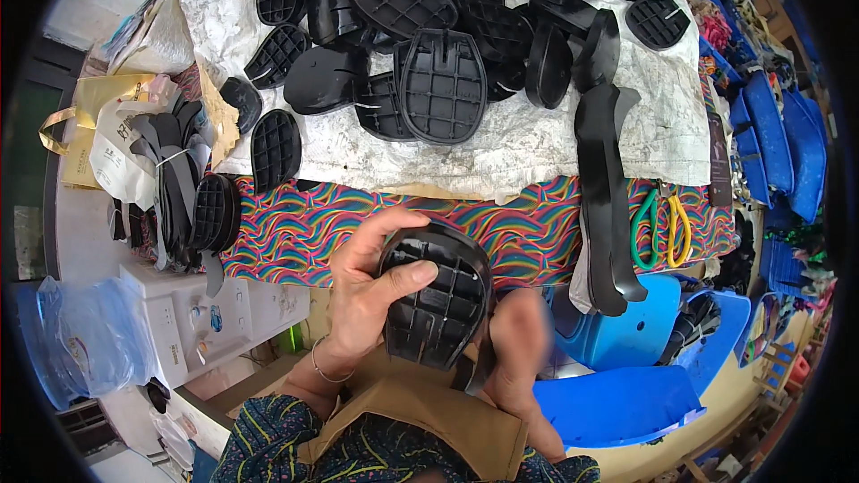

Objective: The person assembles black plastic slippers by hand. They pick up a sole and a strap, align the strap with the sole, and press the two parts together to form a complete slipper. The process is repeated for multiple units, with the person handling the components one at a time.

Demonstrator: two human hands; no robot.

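A black shoe heel (436, 304), its ribbed grid side facing up, is in my left hand (367, 291). The left thumb presses on the grid and the fingers wrap round the far edge. A glossy black strip (472, 367) runs along the heel's right side and bends below it. My right hand (517, 344) is closed at that side, against the strip; its upper part is blurred and most of its fingers are hidden. Many similar heels (443, 87) lie piled on a dirty white sheet (537, 156) beyond my hands.
Long black strips (604, 197) hang over the patterned table edge (358, 206), beside green- and yellow-handled scissors (662, 228). A tied strip bundle (172, 156) and stacked heels (215, 210) stand left. Blue stool (617, 322), blue bin pieces (617, 407) and a white cabinet (201, 313) are lower down.
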